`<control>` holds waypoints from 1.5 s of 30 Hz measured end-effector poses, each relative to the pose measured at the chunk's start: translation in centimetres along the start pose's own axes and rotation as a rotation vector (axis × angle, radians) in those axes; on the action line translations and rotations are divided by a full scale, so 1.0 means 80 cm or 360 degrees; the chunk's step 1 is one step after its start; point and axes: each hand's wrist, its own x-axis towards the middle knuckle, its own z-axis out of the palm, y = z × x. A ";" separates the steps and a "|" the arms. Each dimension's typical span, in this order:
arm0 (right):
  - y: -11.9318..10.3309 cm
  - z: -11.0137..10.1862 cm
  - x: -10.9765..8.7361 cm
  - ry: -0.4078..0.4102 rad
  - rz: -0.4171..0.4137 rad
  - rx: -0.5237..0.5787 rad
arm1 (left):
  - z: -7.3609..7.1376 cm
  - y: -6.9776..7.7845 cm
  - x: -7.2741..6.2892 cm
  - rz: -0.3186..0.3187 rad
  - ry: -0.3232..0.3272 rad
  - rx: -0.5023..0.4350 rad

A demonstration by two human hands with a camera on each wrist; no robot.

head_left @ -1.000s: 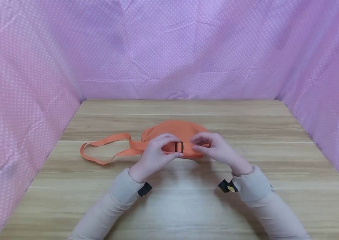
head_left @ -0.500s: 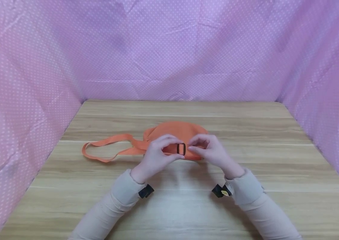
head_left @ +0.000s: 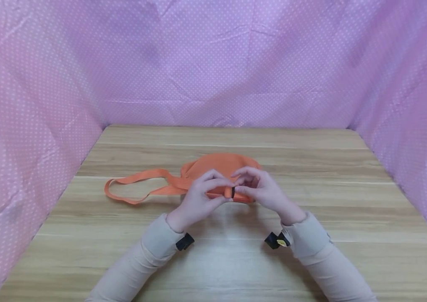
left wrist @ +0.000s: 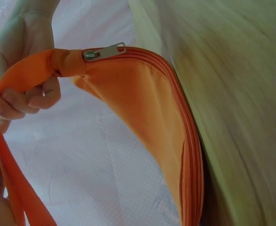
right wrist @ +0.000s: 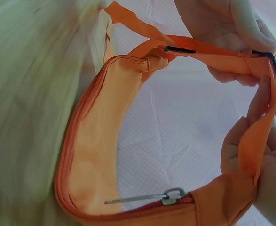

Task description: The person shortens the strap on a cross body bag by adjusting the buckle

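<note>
An orange waist bag (head_left: 217, 162) lies on the table, its strap (head_left: 157, 172) looping out to the left. My left hand (head_left: 200, 196) grips the strap beside a black slider buckle (head_left: 233, 192), thumb below and fingers above. From the other side, my right hand (head_left: 264, 193) pinches the strap at that buckle, partly covering it. The right wrist view has the buckle (right wrist: 273, 62) between both hands, with the strap running through it. A second black slider (right wrist: 180, 49) sits farther along the strap. A metal zipper pull (left wrist: 105, 52) hangs at the bag's end.
The wood-grain table (head_left: 213, 264) extends around the bag. Pink polka-dot cloth (head_left: 213, 63) hangs behind it and along both sides. A small black device (head_left: 184, 242) is fixed at the left wrist, another black device (head_left: 272, 240) at the right.
The right hand has moved left to the buckle and now pinches there. The buckle has shifted slightly right and turned, showing its edge. The left hand has moved slightly right.
</note>
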 end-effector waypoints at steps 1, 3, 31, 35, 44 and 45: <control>0.000 0.000 0.000 -0.0006 -0.0014 -0.0011 | -0.001 0.000 0.000 0.0012 0.0003 0.0003; 0.000 -0.001 -0.002 -0.0009 -0.0029 -0.0045 | -0.002 0.000 -0.001 0.0020 0.0019 0.0019; 0.005 -0.008 -0.006 0.0085 0.0033 0.0020 | -0.010 0.000 -0.001 -0.0123 0.0095 -0.0025; 0.004 -0.009 -0.005 0.0044 -0.0015 0.0089 | -0.011 0.001 0.000 -0.0122 0.0115 -0.0039; 0.001 -0.002 -0.007 0.0041 -0.0064 0.0071 | -0.007 0.003 0.000 -0.0120 0.0021 -0.0033; 0.000 -0.001 -0.006 0.0047 -0.0059 0.0072 | -0.007 0.003 0.000 -0.0131 0.0012 -0.0022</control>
